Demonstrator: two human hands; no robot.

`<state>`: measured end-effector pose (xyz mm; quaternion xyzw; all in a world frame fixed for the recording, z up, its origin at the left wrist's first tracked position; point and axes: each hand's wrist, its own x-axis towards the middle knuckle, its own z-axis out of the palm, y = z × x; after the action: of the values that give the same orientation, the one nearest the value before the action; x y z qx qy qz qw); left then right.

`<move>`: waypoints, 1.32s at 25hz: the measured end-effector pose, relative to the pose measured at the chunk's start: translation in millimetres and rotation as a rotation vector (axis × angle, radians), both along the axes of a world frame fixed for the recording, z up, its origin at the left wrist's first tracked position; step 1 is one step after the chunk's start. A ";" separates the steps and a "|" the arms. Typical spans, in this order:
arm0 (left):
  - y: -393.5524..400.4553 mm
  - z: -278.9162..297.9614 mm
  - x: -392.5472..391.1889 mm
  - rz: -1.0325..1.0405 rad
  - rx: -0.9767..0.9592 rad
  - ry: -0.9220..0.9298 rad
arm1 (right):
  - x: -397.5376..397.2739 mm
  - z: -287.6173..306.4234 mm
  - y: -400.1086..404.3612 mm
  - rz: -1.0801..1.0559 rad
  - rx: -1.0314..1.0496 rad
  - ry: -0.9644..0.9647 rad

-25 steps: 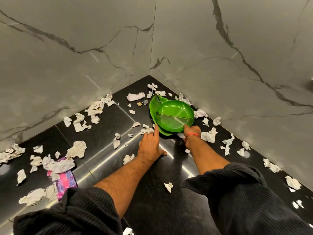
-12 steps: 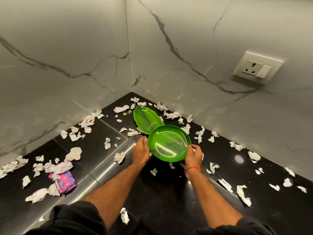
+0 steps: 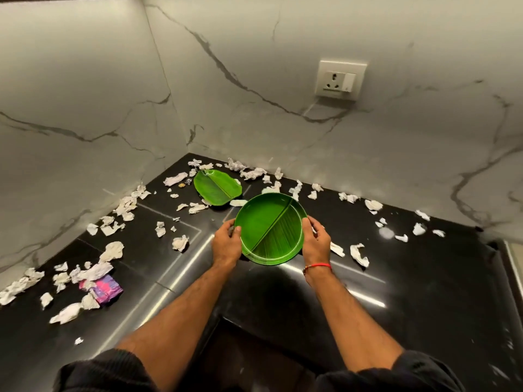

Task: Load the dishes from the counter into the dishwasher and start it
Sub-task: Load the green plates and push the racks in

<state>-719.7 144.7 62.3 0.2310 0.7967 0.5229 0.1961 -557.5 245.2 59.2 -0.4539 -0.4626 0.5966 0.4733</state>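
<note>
Head view, hands (image 3: 271,244) grip round plate (image 3: 270,228)

The round plate (image 3: 270,229) covers the fingers of the left hand (image 3: 226,241) beneath its rim. Both sleeves (image 3: 107,372) run off the bottom edge. The small yellowish crumb (image 3: 181,185) beside the leaf-shaped plate (image 3: 217,187) is too small to identify, possibly food.

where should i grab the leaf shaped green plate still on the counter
Pinch the near long edge of the leaf-shaped plate, coming from the front. It lies flat and shallow on the black counter, its far side ringed by paper scraps. Both hands are busy with the round plate.
</note>
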 end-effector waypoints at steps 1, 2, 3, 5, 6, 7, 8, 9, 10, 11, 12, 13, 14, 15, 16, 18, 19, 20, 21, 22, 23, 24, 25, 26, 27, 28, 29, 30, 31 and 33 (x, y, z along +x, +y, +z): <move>-1.7 3.5 7.3 -0.019 0.007 -0.001 | 9.9 0.9 -6.9 0.003 -0.003 0.000; -1.6 7.4 13.4 -0.044 0.022 -0.007 | 19.1 1.9 -12.6 -0.007 -0.014 -0.003; -2.1 11.6 21.6 -0.079 0.038 -0.020 | 30.7 2.6 -18.6 -0.034 -0.010 0.002; -3.5 14.5 34.1 -0.155 0.053 -0.041 | 51.7 9.8 -32.6 -0.077 0.016 -0.003; -3.6 14.4 39.9 -0.201 0.052 -0.049 | 61.8 9.8 -38.7 -0.107 0.031 -0.011; -3.4 13.0 44.0 -0.240 0.056 -0.054 | 70.8 9.2 -44.2 -0.141 0.044 -0.020; -6.1 12.8 49.7 -0.287 0.065 -0.063 | 81.3 9.4 -53.4 -0.196 0.052 -0.029; -11.6 13.6 56.1 -0.335 0.075 -0.070 | 91.9 9.1 -65.3 -0.252 0.056 -0.032; -18.3 14.3 61.7 -0.373 0.087 -0.063 | 100.2 7.7 -77.4 -0.293 0.051 -0.039; -24.4 14.4 66.7 -0.403 0.092 -0.058 | 107.6 4.7 -91.0 -0.330 0.035 -0.043; -29.1 12.0 70.9 -0.434 0.093 -0.074 | 114.7 0.9 -104.9 -0.375 0.013 -0.059; -35.5 6.1 76.2 -0.473 0.092 -0.109 | 124.0 -5.7 -122.1 -0.424 0.016 -0.080; -43.0 0.2 81.9 -0.510 0.082 -0.138 | 133.8 -9.7 -141.3 -0.459 0.026 -0.099; -50.4 -2.9 89.6 -0.548 0.075 -0.155 | 145.7 -14.9 -157.9 -0.488 0.039 -0.114; -55.6 -7.3 99.7 -0.581 0.061 -0.170 | 159.1 -16.5 -173.8 -0.507 0.044 -0.129; -65.1 -5.1 127.8 -0.666 0.057 -0.185 | 187.4 -12.8 -199.1 -0.559 0.031 -0.137; -70.2 -2.4 143.3 -0.708 0.067 -0.188 | 202.5 -10.1 -208.7 -0.592 0.029 -0.150; -75.8 1.6 158.3 -0.750 0.081 -0.184 | 216.3 -6.6 -216.8 -0.637 0.038 -0.166; -81.9 5.2 172.5 -0.794 0.095 -0.175 | 230.3 -6.0 -223.7 -0.690 0.049 -0.179; -85.4 7.7 185.2 -0.835 0.100 -0.157 | 241.9 -4.5 -229.6 -0.732 0.062 -0.187; -88.2 9.6 197.9 -0.881 0.097 -0.140 | 253.4 -3.2 -236.8 -0.778 0.064 -0.190; -89.9 9.8 208.9 -0.923 0.098 -0.128 | 262.7 0.1 -245.7 -0.815 0.064 -0.189; -91.3 11.2 220.2 -0.961 0.100 -0.122 | 273.0 0.8 -254.2 -0.847 0.064 -0.180; -93.4 14.3 232.8 -0.997 0.104 -0.125 | 283.0 3.2 -264.6 -0.876 0.070 -0.172; -94.9 17.2 245.8 -1.031 0.107 -0.128 | 293.4 5.0 -273.0 -0.901 0.078 -0.164; -95.6 18.6 260.9 -1.069 0.109 -0.131 | 305.3 6.4 -280.8 -0.935 0.085 -0.164; -97.7 19.2 276.0 -1.108 0.110 -0.137 | 317.1 6.4 -288.3 -0.973 0.087 -0.163; -101.7 19.9 294.3 -1.149 0.106 -0.137 | 331.8 5.5 -298.7 -1.017 0.086 -0.163; -104.3 19.5 311.1 -1.182 0.106 -0.120 | 346.5 4.9 -308.3 -1.054 0.079 -0.154; -109.8 18.2 345.3 -1.241 0.113 -0.055 | 376.0 4.2 -328.2 -1.119 0.077 -0.147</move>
<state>-374.3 34.9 80.5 0.6471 0.4800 0.3587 0.4714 -181.5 -82.9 63.3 -0.6526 -0.2047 0.2044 0.7003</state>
